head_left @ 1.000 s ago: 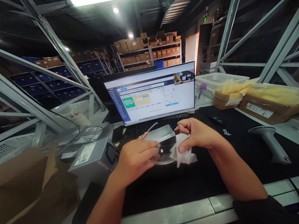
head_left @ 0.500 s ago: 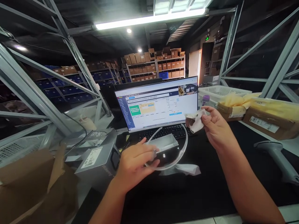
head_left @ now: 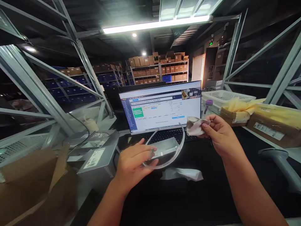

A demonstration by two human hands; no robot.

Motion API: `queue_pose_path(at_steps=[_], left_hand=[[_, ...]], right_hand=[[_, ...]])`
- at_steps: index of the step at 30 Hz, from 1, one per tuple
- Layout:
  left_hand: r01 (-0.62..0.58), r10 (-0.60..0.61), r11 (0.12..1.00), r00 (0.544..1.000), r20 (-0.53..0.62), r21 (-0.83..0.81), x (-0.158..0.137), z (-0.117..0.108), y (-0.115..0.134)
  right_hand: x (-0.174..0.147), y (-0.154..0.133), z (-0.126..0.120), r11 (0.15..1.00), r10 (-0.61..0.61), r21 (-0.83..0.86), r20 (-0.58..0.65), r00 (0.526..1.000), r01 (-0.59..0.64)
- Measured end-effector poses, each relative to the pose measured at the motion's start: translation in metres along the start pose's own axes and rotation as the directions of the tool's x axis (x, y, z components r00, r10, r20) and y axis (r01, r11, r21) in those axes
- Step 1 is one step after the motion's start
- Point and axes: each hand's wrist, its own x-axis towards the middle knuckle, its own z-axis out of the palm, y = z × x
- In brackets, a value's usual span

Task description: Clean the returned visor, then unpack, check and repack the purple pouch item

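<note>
The clear band (head_left: 182, 138) hung above the counter (head_left: 178, 201), its curve toward the person and both ends toward the keyboard (head_left: 185, 135). The left hand (head_left: 135, 158) gripped it on one side only, thumb below and fingers above; the opposite arm of the curve was free. That lopsided hold looked like the main weakness: if the thumb eased, the band could twist or drop, and its smooth surface would likely slide easily. The right hand (head_left: 217, 131) pinched a crumpled cloth (head_left: 196, 126) just beside the band's free end, so a careless swing could catch that end and jerk the band loose. Grit in the cloth, too small to tell from here, could scratch the plastic.

Beyond the curve lay the open tray (head_left: 167, 142); a falling band could strike its rim and be marked. Nearer the person, the white wrap (head_left: 182, 173) lay loose, apart from both hands, light enough to be swept off by a sleeve. The band's ends pointed over the keyboard, where lowering them might press keys beneath the screen (head_left: 160, 105). Farther out, the scanner (head_left: 279, 160) lay near the right forearm and the grey box (head_left: 97, 163) near the left, both open to a knock from an elbow.
</note>
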Motion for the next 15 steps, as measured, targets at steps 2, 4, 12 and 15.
queue_pose_path(at_steps=[2, 4, 12, 15], left_hand=[[0.023, -0.023, 1.000, 1.000, -0.020, -0.009, -0.002, -0.001, -0.002], [0.059, -0.059, 0.998, 0.997, -0.041, -0.001, -0.004, -0.001, -0.003], [0.185, -0.147, 0.973, 0.958, -0.246, 0.137, 0.000, 0.012, 0.005], [0.198, -0.129, 0.955, 0.948, -0.290, 0.223, -0.001, 0.021, 0.011]], right_hand=[[-0.003, -0.002, 0.001, 1.000, 0.006, -0.015, 0.039, 0.999, -0.006], [-0.005, -0.003, 0.000, 0.999, -0.002, -0.034, 0.058, 0.998, 0.004], [-0.010, 0.012, 0.017, 0.992, 0.092, 0.068, 0.231, 0.969, -0.110], [-0.022, 0.027, 0.050, 0.914, 0.232, 0.266, 0.272, 0.934, -0.305]])
